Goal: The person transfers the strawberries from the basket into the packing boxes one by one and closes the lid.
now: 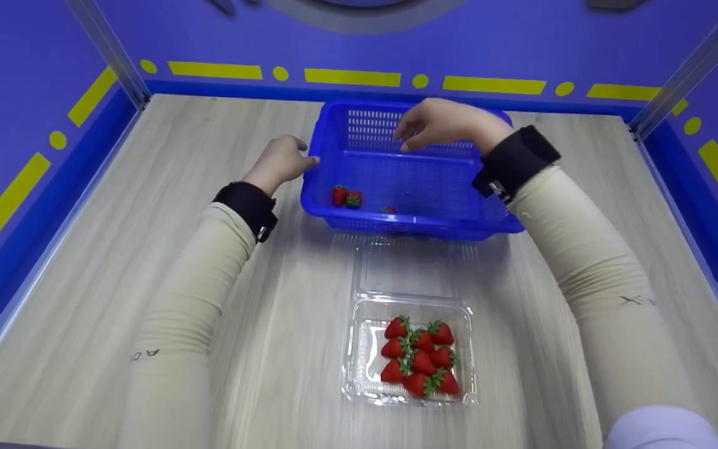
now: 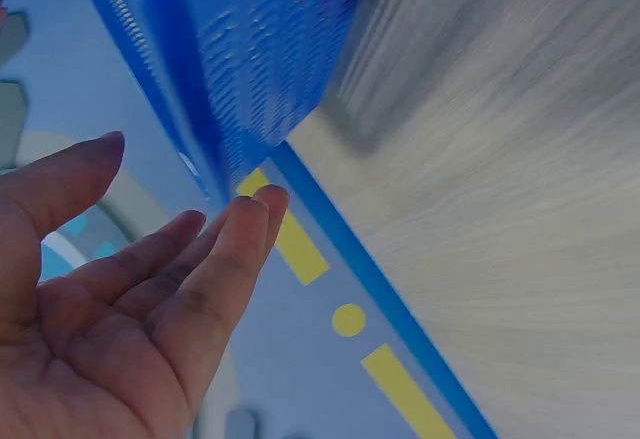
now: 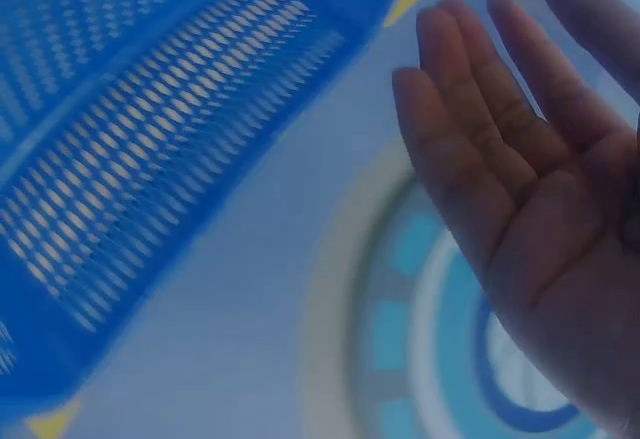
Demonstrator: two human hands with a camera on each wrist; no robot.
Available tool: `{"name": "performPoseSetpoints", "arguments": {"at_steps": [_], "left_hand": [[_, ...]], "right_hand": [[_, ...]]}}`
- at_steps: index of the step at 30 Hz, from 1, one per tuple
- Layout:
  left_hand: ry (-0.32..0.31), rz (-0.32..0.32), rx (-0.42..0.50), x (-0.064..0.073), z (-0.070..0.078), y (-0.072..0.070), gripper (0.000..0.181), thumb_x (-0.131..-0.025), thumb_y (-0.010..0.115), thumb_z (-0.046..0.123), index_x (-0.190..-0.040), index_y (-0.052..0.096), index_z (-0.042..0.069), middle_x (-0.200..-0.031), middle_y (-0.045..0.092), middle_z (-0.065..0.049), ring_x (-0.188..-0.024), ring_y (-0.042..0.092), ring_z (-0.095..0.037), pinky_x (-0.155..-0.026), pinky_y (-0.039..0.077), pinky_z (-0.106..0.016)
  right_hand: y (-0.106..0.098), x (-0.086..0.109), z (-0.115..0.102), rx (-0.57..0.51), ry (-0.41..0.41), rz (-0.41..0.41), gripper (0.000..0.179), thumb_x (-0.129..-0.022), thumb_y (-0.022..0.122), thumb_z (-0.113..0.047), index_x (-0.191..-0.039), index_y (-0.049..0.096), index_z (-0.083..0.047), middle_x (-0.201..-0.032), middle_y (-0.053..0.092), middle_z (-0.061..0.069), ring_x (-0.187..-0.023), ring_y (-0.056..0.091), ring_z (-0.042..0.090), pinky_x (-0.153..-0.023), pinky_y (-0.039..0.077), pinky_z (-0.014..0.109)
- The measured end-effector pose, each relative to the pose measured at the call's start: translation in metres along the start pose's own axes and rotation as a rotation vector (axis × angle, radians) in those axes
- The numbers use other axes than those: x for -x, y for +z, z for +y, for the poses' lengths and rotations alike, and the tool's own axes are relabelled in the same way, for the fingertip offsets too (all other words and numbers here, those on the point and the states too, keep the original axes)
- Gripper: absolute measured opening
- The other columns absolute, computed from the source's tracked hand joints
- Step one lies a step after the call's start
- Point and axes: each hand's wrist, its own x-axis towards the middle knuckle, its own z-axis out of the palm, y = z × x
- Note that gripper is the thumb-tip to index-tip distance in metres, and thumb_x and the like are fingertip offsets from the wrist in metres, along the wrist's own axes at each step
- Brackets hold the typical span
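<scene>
Fingers [image 2: 225, 269] of our left hand [image 1: 279, 163] are loosely extended, the thumb apart from the rest, beside the left rim of a deep blue rectangular plastic basket [image 1: 390, 178] with slotted sides. We cannot tell whether the fingertips touch that rim. Our right hand [image 1: 443, 125] hangs over the far right part of the basket, palm down, its fingers relaxed and slightly bent; the right wrist view shows them reaching out from an uncurled palm.

Inside the basket, at its near left corner, we see two red strawberries with green leaf caps [image 1: 346, 197] side by side. Farther right, a third red strawberry [image 1: 389, 210] shows only in part behind the near rim.

Nearer to us on the pale wood-grain worktop [image 1: 284, 349] stands a clear plastic hinged box [image 1: 368, 374]. It holds nine red strawberries [image 1: 422, 362] in a close cluster, more to its right side. Its clear lid [image 1: 406, 271] is folded back toward the basket, and the far end reaches the basket's near side.

We wear black wristbands [image 1: 247, 206] over cream sleeves [image 1: 608, 287] with small dark marks. Around the worktop stand blue panels [image 1: 490, 50] with yellow bars and dots.
</scene>
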Motion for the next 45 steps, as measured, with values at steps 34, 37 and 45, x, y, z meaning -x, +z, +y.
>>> {"name": "performPoseSetpoints", "arguments": {"at_steps": [34,37,45], "left_hand": [[-0.266,-0.135,0.32,-0.03,0.006,0.005,0.028,-0.098,0.066,0.01,-0.076,0.05,0.003,-0.053,0.053,0.0,-0.036,0.055,-0.007,-0.046,0.055,-0.017],[-0.279,-0.143,0.286,-0.032,0.006,0.005,0.024,-0.099,0.065,0.011,-0.082,0.053,0.0,-0.049,0.053,0.0,-0.035,0.055,-0.007,-0.045,0.053,-0.016],[-0.349,-0.206,0.211,-0.029,0.011,-0.006,0.042,-0.103,0.058,0.015,-0.133,0.054,-0.013,-0.05,0.053,0.0,-0.036,0.056,-0.007,-0.047,0.053,-0.014]], "right_hand": [[0.067,-0.072,0.052,-0.109,0.15,-0.494,0.041,-0.099,0.064,-0.015,-0.137,0.062,-0.001,-0.14,0.064,0.014,-0.103,0.06,0.004,-0.111,0.052,0.034],[0.072,-0.076,0.049,-0.107,0.148,-0.522,0.041,-0.098,0.064,-0.013,-0.137,0.063,-0.001,-0.136,0.065,0.01,-0.102,0.059,0.003,-0.113,0.051,0.035],[0.079,-0.087,0.037,-0.175,0.149,-0.633,0.041,-0.097,0.063,-0.005,-0.137,0.059,0.005,-0.106,0.069,-0.007,-0.091,0.06,-0.001,-0.099,0.054,0.023]]}}
